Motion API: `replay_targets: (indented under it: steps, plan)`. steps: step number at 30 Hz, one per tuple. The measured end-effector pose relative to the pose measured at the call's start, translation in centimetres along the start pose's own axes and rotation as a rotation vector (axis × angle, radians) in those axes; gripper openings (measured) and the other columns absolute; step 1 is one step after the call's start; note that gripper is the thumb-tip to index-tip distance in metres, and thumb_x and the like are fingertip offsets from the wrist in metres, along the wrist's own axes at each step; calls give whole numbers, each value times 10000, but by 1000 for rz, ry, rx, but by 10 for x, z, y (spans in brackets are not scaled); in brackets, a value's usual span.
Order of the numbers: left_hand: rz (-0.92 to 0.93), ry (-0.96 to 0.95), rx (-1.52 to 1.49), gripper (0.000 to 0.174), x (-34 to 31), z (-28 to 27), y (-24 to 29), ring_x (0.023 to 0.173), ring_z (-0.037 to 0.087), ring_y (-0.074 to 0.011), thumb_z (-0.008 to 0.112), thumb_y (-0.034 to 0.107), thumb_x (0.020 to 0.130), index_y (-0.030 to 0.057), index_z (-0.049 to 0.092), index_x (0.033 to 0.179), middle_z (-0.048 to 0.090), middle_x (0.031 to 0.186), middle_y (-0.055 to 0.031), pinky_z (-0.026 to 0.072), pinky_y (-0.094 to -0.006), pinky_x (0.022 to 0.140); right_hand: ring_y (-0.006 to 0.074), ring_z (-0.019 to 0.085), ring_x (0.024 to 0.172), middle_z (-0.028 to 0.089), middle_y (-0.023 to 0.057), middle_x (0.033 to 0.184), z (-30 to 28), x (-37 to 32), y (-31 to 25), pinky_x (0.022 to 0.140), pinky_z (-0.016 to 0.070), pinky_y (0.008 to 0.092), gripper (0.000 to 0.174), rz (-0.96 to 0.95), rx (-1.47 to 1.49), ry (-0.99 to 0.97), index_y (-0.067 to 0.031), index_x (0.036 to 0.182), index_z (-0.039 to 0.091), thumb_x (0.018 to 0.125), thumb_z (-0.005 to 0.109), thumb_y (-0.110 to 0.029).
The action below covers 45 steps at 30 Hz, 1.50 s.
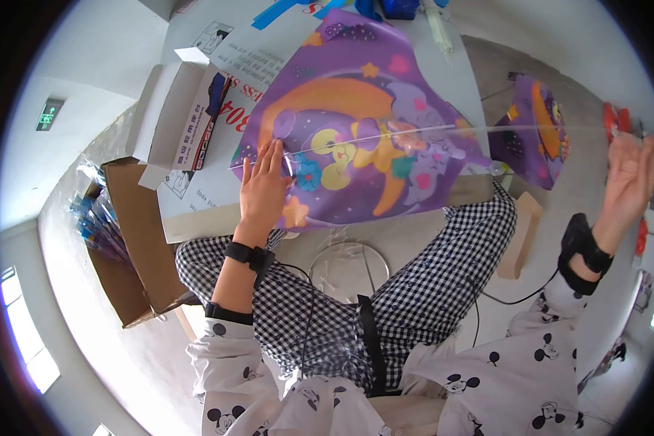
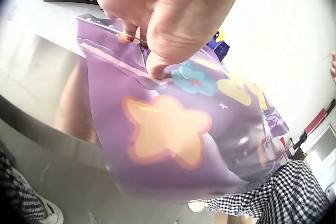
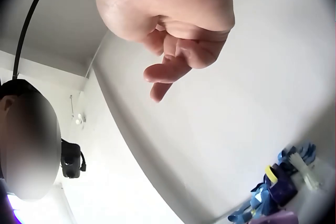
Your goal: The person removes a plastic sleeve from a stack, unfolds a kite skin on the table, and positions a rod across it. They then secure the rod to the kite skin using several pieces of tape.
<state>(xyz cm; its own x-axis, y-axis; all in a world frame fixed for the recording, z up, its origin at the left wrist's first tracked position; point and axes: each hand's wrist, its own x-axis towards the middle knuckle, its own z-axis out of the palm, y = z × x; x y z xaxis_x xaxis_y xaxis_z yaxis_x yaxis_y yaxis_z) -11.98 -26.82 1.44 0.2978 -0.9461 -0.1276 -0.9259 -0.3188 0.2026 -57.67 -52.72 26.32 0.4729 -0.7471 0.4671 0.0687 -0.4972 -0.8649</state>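
Note:
My left hand (image 1: 263,190) presses with spread fingers on the purple printed sheet (image 1: 327,87); up close in the left wrist view, the hand (image 2: 168,19) bears on the sheet (image 2: 113,129) by its fold. A thin clear strip (image 1: 530,128) runs taut across the sheet from beside the left hand to the fingertips of my raised right hand (image 1: 630,178), which pinches its far end. The right wrist view shows that hand (image 3: 168,24) with bent fingers; the strip cannot be made out there.
On the table (image 1: 196,225) stands an open white box (image 1: 163,120). Beside it is a cardboard carton (image 1: 142,240) with packets. Blue items (image 1: 398,7) lie at the back edge. Another purple printed piece (image 1: 534,138) is to the right, and a red object (image 1: 618,116) shows by the right hand.

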Motion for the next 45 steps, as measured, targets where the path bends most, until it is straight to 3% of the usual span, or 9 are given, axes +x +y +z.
replay_targets:
  steps: [4,9,12,16,19,27,35,39,45]
  plan:
    - [5,8,10,726,0,0,1,1440,281,-200,644,202,883,84,279,1500,352,1535,-48,213,-435,1187,149,484,557,573,72,772,-49,45,-35,480,425,261,147,1,93,-137,-158,1018,469,995,536,-287]
    - [5,3,22,727,1,2,0,1447,264,-197,651,183,874,77,288,1495,336,1542,-50,212,-442,1187,123,424,467,534,11,678,-74,37,-67,410,365,242,131,-26,-20,610,-131,927,494,986,539,-240]
    - [7,3,23,732,3,3,1,1446,264,-203,656,173,867,75,290,1494,338,1538,-59,212,-450,1186,133,500,564,551,18,743,-193,16,-93,491,391,248,83,-97,61,129,-138,958,510,983,534,-213]
    - [16,-33,-29,750,6,-2,-1,1430,296,-255,661,119,834,75,299,1490,349,1526,-90,191,-491,1182,181,579,682,593,66,860,-88,-2,-136,531,441,214,278,-260,-413,711,-91,1203,485,957,569,-188]
    - [21,-65,-21,716,9,-8,-3,1416,315,-278,629,99,817,68,337,1470,369,1507,-113,182,-493,1184,201,605,993,651,131,1020,-95,-24,-139,766,461,240,350,-221,-1167,350,-46,1291,499,991,533,-223]
    - [36,-54,-171,648,8,-8,-13,1417,310,-301,572,83,815,28,383,1432,377,1498,-150,180,-507,1182,78,591,845,658,90,1005,33,-65,-95,682,411,192,400,220,-987,172,-34,1358,507,961,521,-68]
    - [84,132,-307,677,3,0,-6,1414,316,-314,596,72,829,31,348,1458,373,1503,-161,207,-485,1176,220,599,895,599,175,1048,51,-40,-156,730,460,294,379,-195,-814,-114,61,1326,406,958,469,-5]
    - [247,123,-905,829,-21,-67,77,1393,368,-294,710,-1,751,45,313,1477,397,1494,-149,288,-444,1144,309,467,1249,401,278,1390,54,-27,-182,940,476,410,424,-93,253,-189,111,1375,301,962,378,50]
    - [541,180,-1137,923,-51,-111,146,1252,527,-266,816,28,687,58,328,1469,549,1358,-132,398,-425,1063,311,434,1272,380,271,1408,67,-44,-210,962,454,430,431,-156,250,-195,103,1384,296,966,379,34]
